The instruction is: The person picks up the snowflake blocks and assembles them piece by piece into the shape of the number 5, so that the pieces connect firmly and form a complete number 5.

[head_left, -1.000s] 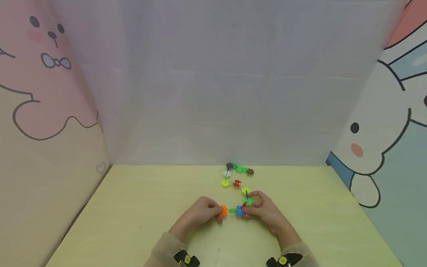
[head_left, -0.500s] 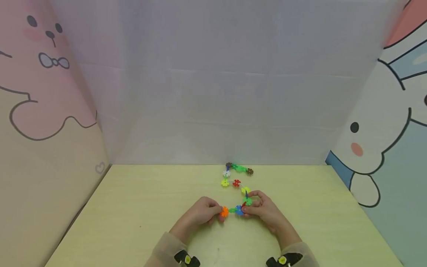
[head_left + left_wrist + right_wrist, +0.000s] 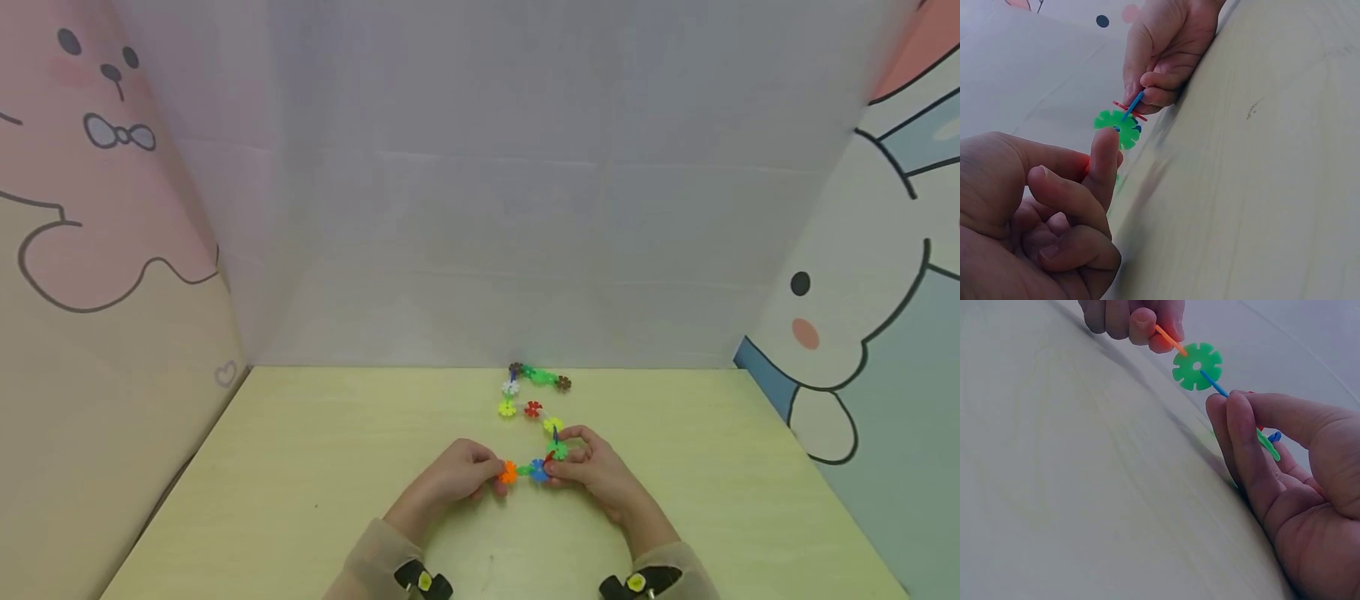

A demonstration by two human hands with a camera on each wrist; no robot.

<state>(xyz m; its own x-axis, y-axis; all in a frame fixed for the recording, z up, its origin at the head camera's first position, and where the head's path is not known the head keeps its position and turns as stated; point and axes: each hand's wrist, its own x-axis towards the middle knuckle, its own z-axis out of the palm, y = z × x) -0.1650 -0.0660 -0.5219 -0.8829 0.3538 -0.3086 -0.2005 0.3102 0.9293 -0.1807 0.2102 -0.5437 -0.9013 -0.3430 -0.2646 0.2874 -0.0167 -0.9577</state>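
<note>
My left hand [image 3: 459, 472] pinches an orange notched snowflake disc [image 3: 508, 472] between thumb and forefinger. The orange disc's edge meets a green snowflake disc [image 3: 1207, 358], which stands at an angle to it. On the green disc's other side is a blue disc [image 3: 538, 471], pinched by my right hand [image 3: 600, 475]. A red disc, mostly covered by the right fingers, follows the blue one. Beyond it the chain carries on through another green disc [image 3: 557, 451] and a yellow disc [image 3: 552, 425]. In the left wrist view, the left forefinger overlaps the green disc.
The chain winds back over the pale wooden table [image 3: 322, 450] past a red disc [image 3: 532, 409] and a white disc [image 3: 511, 387] to a brown disc [image 3: 563, 383] near the back edge. A white sheet [image 3: 450, 208] rises behind, with printed cartoon panels at both sides.
The left hand has moved slightly right with the orange disc, closing the gap to the green disc. The right hand has stayed in place on the blue disc.
</note>
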